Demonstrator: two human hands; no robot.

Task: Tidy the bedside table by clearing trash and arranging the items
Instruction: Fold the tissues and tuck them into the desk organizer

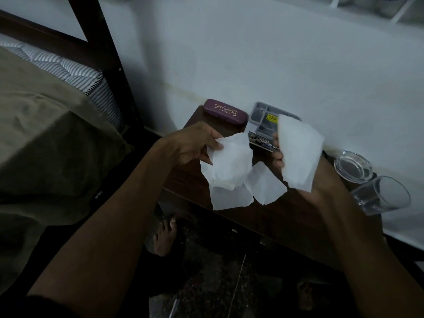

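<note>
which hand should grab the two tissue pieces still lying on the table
Probably the left hand. It holds its tissue directly over the loose pieces near the table's front edge. The right hand holds its tissue higher and nearer the glasses, which it might knock.

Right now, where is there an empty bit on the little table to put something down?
The front right of the table, between the tissue pieces lying on it and the tipped glass, looks bare. So does the left strip below the purple glasses case. The back is crowded: grey tray, a dark packet, a glass ashtray.
</note>
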